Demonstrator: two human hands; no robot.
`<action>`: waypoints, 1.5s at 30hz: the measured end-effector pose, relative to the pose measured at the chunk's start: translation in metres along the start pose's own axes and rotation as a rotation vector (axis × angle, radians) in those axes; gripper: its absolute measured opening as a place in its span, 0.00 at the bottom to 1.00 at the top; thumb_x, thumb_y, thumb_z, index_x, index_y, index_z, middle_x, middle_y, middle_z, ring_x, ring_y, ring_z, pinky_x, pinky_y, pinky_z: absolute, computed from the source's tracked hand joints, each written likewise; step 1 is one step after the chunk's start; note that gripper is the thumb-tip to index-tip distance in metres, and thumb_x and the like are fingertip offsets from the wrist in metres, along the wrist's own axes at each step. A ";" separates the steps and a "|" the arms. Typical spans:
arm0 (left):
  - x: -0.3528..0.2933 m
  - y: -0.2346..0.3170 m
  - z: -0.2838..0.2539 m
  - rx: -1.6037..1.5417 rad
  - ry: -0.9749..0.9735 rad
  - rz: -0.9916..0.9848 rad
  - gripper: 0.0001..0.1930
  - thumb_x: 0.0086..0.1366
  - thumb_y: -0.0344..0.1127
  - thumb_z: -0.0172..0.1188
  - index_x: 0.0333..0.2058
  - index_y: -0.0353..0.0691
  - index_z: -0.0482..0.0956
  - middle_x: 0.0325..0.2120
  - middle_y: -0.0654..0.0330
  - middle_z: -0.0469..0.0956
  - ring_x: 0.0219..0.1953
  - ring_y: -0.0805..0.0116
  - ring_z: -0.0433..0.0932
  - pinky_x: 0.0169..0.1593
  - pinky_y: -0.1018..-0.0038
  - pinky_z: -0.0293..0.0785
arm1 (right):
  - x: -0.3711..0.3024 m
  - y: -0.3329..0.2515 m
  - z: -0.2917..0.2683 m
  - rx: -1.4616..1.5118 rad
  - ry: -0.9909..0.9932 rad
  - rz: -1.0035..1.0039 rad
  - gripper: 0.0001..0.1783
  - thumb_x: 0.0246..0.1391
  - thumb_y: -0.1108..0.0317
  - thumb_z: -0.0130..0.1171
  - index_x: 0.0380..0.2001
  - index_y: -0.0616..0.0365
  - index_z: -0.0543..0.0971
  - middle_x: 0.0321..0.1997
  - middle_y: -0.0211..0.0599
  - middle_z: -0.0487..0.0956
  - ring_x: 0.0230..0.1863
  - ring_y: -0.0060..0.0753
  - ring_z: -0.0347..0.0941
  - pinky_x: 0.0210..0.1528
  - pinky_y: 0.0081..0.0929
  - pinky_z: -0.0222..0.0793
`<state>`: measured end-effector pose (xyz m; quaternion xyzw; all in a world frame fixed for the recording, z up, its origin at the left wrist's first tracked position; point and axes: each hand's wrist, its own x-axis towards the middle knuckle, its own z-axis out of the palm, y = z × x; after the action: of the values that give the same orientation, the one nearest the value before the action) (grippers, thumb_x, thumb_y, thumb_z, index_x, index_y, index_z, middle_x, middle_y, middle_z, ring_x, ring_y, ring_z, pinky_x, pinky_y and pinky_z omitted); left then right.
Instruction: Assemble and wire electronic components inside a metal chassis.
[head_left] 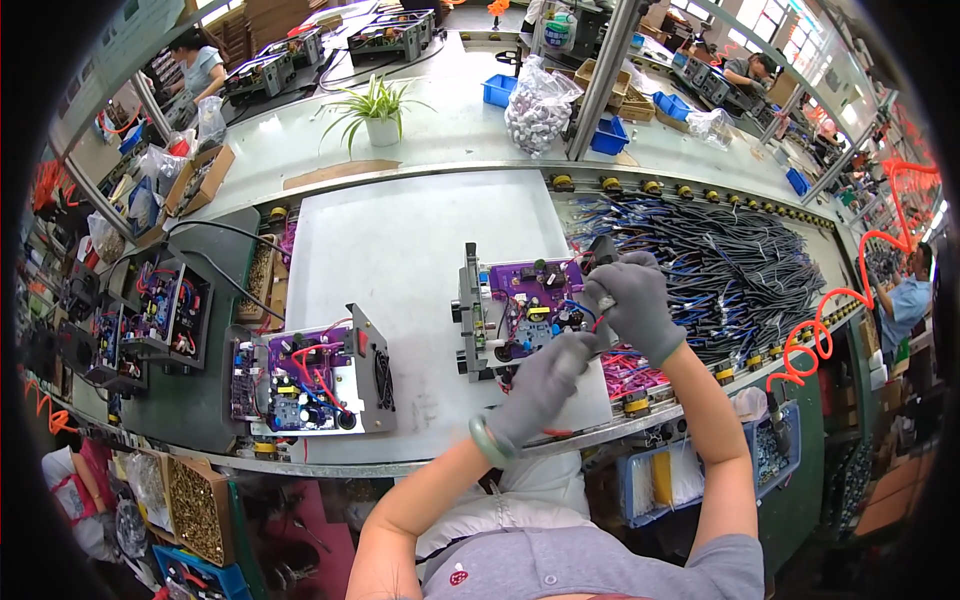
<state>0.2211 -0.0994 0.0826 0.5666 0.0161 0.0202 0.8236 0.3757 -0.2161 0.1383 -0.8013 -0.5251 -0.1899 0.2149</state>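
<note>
In front of me stands an electronic unit [530, 290] with a purple circuit board, a grey panel on its left side and blue and red wires. Both my hands wear grey gloves and work at its right edge. My right hand [635, 300] is closed there, the fingers curled; what they grip is hidden. A black part [602, 250] shows just above those fingers. My left hand [545, 390] is at the unit's near right corner, smeared by motion, so its fingers cannot be read. Red wire ends lie near it.
A second similar unit [310, 380] stands left on the white board [420, 220]. Bundled black cables [740, 270] fill the right side. Further left are more units [150, 310]. An orange coiled hose [810, 340] hangs at right; a blue bin [640, 485] sits below the edge.
</note>
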 end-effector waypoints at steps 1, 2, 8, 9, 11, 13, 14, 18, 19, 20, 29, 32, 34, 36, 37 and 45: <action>-0.007 -0.006 0.003 0.529 0.168 0.357 0.22 0.69 0.52 0.55 0.51 0.42 0.76 0.40 0.53 0.79 0.37 0.63 0.81 0.34 0.73 0.77 | 0.003 0.002 0.001 -0.082 -0.084 -0.008 0.06 0.44 0.66 0.67 0.23 0.45 0.78 0.21 0.27 0.79 0.27 0.33 0.77 0.49 0.34 0.64; -0.012 -0.010 0.005 0.869 0.242 0.482 0.21 0.61 0.43 0.63 0.51 0.41 0.76 0.46 0.51 0.77 0.47 0.54 0.77 0.48 0.64 0.75 | 0.006 0.002 0.004 -0.160 -0.189 0.012 0.07 0.38 0.70 0.66 0.22 0.43 0.79 0.22 0.26 0.80 0.27 0.33 0.78 0.52 0.34 0.61; -0.024 -0.026 0.008 1.311 0.148 0.449 0.23 0.55 0.42 0.64 0.50 0.44 0.77 0.58 0.55 0.69 0.61 0.53 0.65 0.60 0.57 0.63 | 0.013 0.002 0.011 -0.173 -0.338 0.025 0.09 0.35 0.72 0.65 0.21 0.42 0.79 0.23 0.26 0.80 0.29 0.33 0.79 0.54 0.34 0.59; -0.024 -0.028 0.007 1.331 0.145 0.453 0.24 0.55 0.43 0.64 0.50 0.44 0.77 0.58 0.56 0.69 0.61 0.53 0.65 0.59 0.57 0.63 | 0.013 0.001 0.012 -0.162 -0.302 0.027 0.09 0.35 0.72 0.65 0.21 0.42 0.79 0.22 0.26 0.80 0.29 0.33 0.79 0.54 0.34 0.59; -0.023 -0.030 0.005 1.326 0.140 0.468 0.23 0.55 0.43 0.64 0.50 0.44 0.77 0.58 0.56 0.69 0.61 0.54 0.64 0.59 0.57 0.64 | 0.010 0.001 0.009 -0.142 -0.280 0.030 0.09 0.34 0.72 0.65 0.21 0.42 0.78 0.22 0.26 0.80 0.29 0.33 0.78 0.53 0.34 0.59; -0.022 -0.033 0.004 1.319 0.140 0.480 0.23 0.55 0.43 0.65 0.50 0.44 0.77 0.58 0.57 0.68 0.62 0.54 0.64 0.58 0.58 0.64 | 0.011 0.001 0.007 -0.120 -0.261 0.029 0.09 0.34 0.72 0.65 0.21 0.42 0.78 0.22 0.25 0.80 0.29 0.34 0.78 0.53 0.34 0.59; -0.022 -0.034 0.004 1.316 0.140 0.487 0.23 0.55 0.42 0.65 0.49 0.45 0.78 0.58 0.57 0.68 0.62 0.54 0.64 0.58 0.58 0.64 | 0.011 0.001 0.007 -0.134 -0.274 0.026 0.09 0.33 0.73 0.65 0.20 0.43 0.78 0.22 0.25 0.79 0.29 0.34 0.78 0.53 0.34 0.60; -0.021 -0.036 0.006 1.329 0.169 0.492 0.22 0.54 0.42 0.66 0.48 0.45 0.78 0.58 0.58 0.68 0.62 0.56 0.64 0.57 0.59 0.64 | 0.017 0.000 0.012 -0.133 -0.304 -0.108 0.10 0.32 0.73 0.64 0.21 0.44 0.78 0.23 0.26 0.80 0.30 0.35 0.78 0.51 0.35 0.63; -0.021 -0.036 0.006 1.327 0.172 0.486 0.22 0.54 0.42 0.66 0.48 0.45 0.78 0.58 0.58 0.68 0.62 0.56 0.64 0.57 0.59 0.64 | 0.019 -0.001 0.014 -0.129 -0.309 -0.110 0.10 0.32 0.73 0.64 0.21 0.44 0.78 0.23 0.26 0.80 0.30 0.35 0.78 0.51 0.35 0.63; -0.020 -0.036 0.006 1.318 0.171 0.501 0.22 0.54 0.42 0.66 0.48 0.45 0.78 0.58 0.58 0.68 0.62 0.56 0.64 0.57 0.59 0.64 | 0.021 -0.001 0.016 -0.135 -0.316 -0.093 0.07 0.38 0.72 0.64 0.21 0.47 0.77 0.22 0.28 0.79 0.28 0.37 0.77 0.49 0.36 0.64; -0.031 -0.020 0.002 1.297 0.167 0.520 0.20 0.53 0.38 0.66 0.46 0.43 0.77 0.57 0.54 0.70 0.61 0.53 0.66 0.58 0.57 0.66 | 0.038 -0.005 0.016 -0.187 -0.588 -0.106 0.12 0.30 0.74 0.66 0.24 0.48 0.78 0.23 0.30 0.79 0.30 0.39 0.78 0.49 0.37 0.64; -0.057 0.014 -0.015 1.090 0.213 0.670 0.23 0.50 0.33 0.67 0.47 0.43 0.77 0.52 0.51 0.74 0.53 0.48 0.74 0.56 0.55 0.72 | 0.037 -0.013 0.012 -0.289 -0.692 -0.056 0.09 0.40 0.74 0.63 0.28 0.49 0.81 0.26 0.35 0.82 0.33 0.38 0.80 0.55 0.37 0.63; -0.096 0.050 -0.043 1.240 0.354 0.780 0.25 0.49 0.31 0.66 0.50 0.43 0.78 0.51 0.52 0.75 0.53 0.50 0.74 0.57 0.58 0.71 | 0.031 -0.007 0.012 -0.245 -0.604 -0.063 0.08 0.41 0.75 0.63 0.28 0.49 0.81 0.26 0.34 0.82 0.33 0.38 0.80 0.55 0.37 0.64; -0.134 0.081 -0.075 1.338 0.632 0.861 0.22 0.52 0.25 0.64 0.48 0.44 0.77 0.51 0.57 0.75 0.55 0.52 0.73 0.55 0.60 0.71 | 0.022 -0.002 0.009 -0.180 -0.517 -0.032 0.08 0.42 0.75 0.62 0.28 0.49 0.81 0.27 0.33 0.81 0.33 0.39 0.79 0.54 0.38 0.64; -0.151 0.088 -0.095 1.290 0.880 0.799 0.22 0.53 0.21 0.61 0.49 0.40 0.76 0.51 0.55 0.74 0.56 0.50 0.72 0.56 0.58 0.72 | 0.021 -0.003 0.007 -0.180 -0.506 -0.023 0.08 0.42 0.75 0.62 0.28 0.49 0.81 0.27 0.33 0.81 0.33 0.39 0.79 0.54 0.38 0.64; -0.246 0.075 -0.228 0.811 1.375 0.350 0.24 0.75 0.42 0.45 0.59 0.28 0.66 0.56 0.52 0.69 0.55 0.61 0.70 0.62 0.65 0.63 | 0.025 -0.004 0.013 -0.263 -0.387 -0.164 0.06 0.40 0.71 0.63 0.25 0.45 0.82 0.32 0.33 0.79 0.40 0.38 0.77 0.55 0.39 0.62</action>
<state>-0.0369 0.1277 0.0718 0.6759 0.4352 0.4842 0.3454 0.3829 -0.1886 0.1415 -0.7986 -0.5904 -0.1164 -0.0119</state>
